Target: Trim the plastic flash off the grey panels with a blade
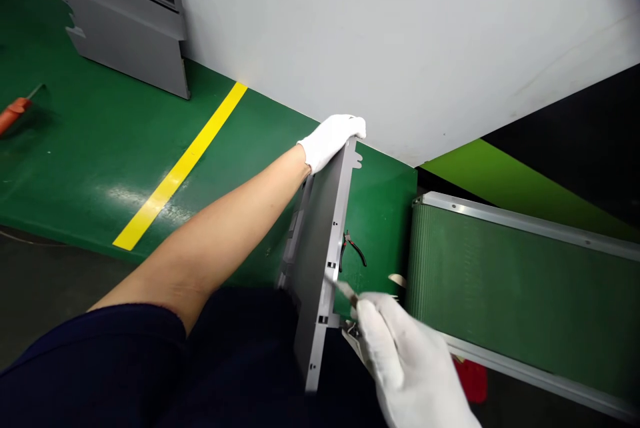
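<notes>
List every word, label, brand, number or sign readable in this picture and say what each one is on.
No readable text anywhere in this view.
The grey metal panel: no words or numbers can be read; its lower end is blurred.
The pliers on the floor: no marks can be read, too small to tell.
The green conveyor belt: no words or numbers can be read.

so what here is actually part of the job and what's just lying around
Part of the job:
left hand gripping the top of the grey metal panel
right hand holding a small blurred tool at the panel's edge

Lying about:
black-handled pliers
orange-handled tool
stacked grey panels
green conveyor belt
</notes>
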Action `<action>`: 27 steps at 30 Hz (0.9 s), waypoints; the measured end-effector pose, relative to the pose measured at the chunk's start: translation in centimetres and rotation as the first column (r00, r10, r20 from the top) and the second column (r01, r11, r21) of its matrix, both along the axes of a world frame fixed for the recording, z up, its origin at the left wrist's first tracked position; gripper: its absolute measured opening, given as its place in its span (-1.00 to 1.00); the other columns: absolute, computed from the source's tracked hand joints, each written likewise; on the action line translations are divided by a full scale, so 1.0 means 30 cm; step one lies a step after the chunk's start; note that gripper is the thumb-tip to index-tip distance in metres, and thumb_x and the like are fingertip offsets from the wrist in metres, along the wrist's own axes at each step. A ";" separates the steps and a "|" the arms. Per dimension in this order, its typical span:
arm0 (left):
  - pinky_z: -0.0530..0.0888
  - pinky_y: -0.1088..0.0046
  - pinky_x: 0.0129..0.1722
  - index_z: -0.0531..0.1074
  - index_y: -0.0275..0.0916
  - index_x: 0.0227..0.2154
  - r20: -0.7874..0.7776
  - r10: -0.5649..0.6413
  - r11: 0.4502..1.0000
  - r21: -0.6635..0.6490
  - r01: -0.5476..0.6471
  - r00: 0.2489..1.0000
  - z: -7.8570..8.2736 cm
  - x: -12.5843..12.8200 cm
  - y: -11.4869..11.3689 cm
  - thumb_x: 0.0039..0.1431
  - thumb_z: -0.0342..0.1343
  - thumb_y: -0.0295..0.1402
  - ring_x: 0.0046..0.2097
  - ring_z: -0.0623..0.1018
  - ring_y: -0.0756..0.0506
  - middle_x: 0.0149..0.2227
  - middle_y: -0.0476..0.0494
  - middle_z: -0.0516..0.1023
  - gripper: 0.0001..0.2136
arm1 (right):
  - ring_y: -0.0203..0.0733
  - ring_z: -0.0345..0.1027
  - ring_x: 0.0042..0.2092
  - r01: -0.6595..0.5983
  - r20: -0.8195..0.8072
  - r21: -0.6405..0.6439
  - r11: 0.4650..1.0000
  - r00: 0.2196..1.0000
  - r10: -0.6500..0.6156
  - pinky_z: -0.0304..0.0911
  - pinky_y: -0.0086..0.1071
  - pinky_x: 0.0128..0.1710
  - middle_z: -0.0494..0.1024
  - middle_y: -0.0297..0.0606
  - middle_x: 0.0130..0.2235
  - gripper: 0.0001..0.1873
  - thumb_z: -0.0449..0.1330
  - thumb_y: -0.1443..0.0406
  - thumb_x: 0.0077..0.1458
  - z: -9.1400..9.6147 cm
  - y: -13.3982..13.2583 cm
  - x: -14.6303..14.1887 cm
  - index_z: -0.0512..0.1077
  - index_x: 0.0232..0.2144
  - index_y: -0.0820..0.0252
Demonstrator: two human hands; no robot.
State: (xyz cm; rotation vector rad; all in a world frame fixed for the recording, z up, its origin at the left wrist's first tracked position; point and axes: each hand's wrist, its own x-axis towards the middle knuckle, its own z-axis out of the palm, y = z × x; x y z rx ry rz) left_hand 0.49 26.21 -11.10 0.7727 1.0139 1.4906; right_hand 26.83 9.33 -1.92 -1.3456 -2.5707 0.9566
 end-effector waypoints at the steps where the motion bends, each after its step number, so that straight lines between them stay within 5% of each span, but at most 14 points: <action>1: 0.42 0.40 -0.50 0.28 -0.20 -0.57 -0.009 0.002 1.000 0.002 -0.002 1.000 -0.001 0.000 0.002 0.12 0.16 -0.38 -0.57 0.29 0.03 -0.55 0.03 0.20 -0.79 | -0.26 0.24 -0.55 0.071 -0.009 -0.105 0.992 0.997 -0.072 0.17 -0.39 -0.52 0.37 -0.43 -0.57 -0.54 -0.02 -0.06 0.39 -0.008 0.008 -0.019 0.41 -0.40 0.04; 7: 0.37 0.43 -0.48 0.25 -0.20 -0.60 -0.094 0.026 1.000 0.012 -0.025 0.995 0.005 0.002 0.005 0.12 0.13 -0.45 -0.55 0.25 0.05 -0.55 0.02 0.22 -0.77 | -0.29 0.14 -0.45 0.204 -0.081 -0.449 0.870 0.960 -0.267 0.12 -0.40 -0.46 0.31 -0.46 -0.52 -0.49 0.24 -0.15 0.16 -0.076 0.047 -0.122 0.29 -0.50 0.10; 16: 0.37 0.37 -0.48 0.28 -0.21 -0.56 -0.049 -0.014 0.999 0.039 0.016 0.999 -0.018 -0.016 0.015 0.15 0.14 -0.41 -0.53 0.31 0.00 -0.53 0.00 0.24 -0.79 | -0.25 0.24 -0.36 0.279 0.015 -0.641 0.715 0.936 -0.351 0.20 -0.38 -0.38 0.43 -0.45 -0.39 -0.57 0.47 0.04 -0.05 -0.035 -0.007 -0.075 0.45 -0.22 0.06; 19: 0.35 0.39 -0.49 0.30 -0.22 -0.58 -0.069 -0.017 0.997 0.068 0.021 0.997 -0.023 -0.022 0.019 0.12 0.16 -0.43 -0.51 0.32 -0.01 -0.53 -0.01 0.25 -0.79 | -0.27 0.13 -0.43 0.295 -0.060 -0.593 0.749 0.912 -0.406 0.16 -0.36 -0.41 0.29 -0.45 -0.47 -0.61 0.25 -0.10 0.20 -0.024 0.013 -0.051 0.43 -0.25 0.07; 22: 0.36 0.41 -0.48 0.32 -0.23 -0.58 -0.031 -0.030 0.996 0.087 0.033 0.999 -0.007 -0.023 0.011 0.08 0.16 -0.47 -0.50 0.32 -0.01 -0.55 -0.01 0.27 -0.82 | -0.26 0.06 -0.47 0.208 -0.213 -0.471 0.857 0.916 -0.340 0.10 -0.34 -0.43 0.20 -0.44 -0.51 -0.55 -0.01 -0.10 0.38 -0.019 0.099 -0.055 0.41 -0.30 0.08; 27: 0.37 0.43 -0.49 0.25 -0.21 -0.61 0.047 -0.042 0.999 -0.001 0.042 0.998 0.030 -0.041 -0.032 0.01 0.20 -0.45 -0.54 0.26 0.02 -0.57 0.03 0.25 -0.78 | -0.28 0.09 -0.47 0.013 -0.292 -0.218 0.976 0.953 -0.078 0.10 -0.37 -0.44 0.23 -0.45 -0.50 -0.58 0.05 -0.06 0.37 -0.033 0.344 -0.140 0.44 -0.33 0.07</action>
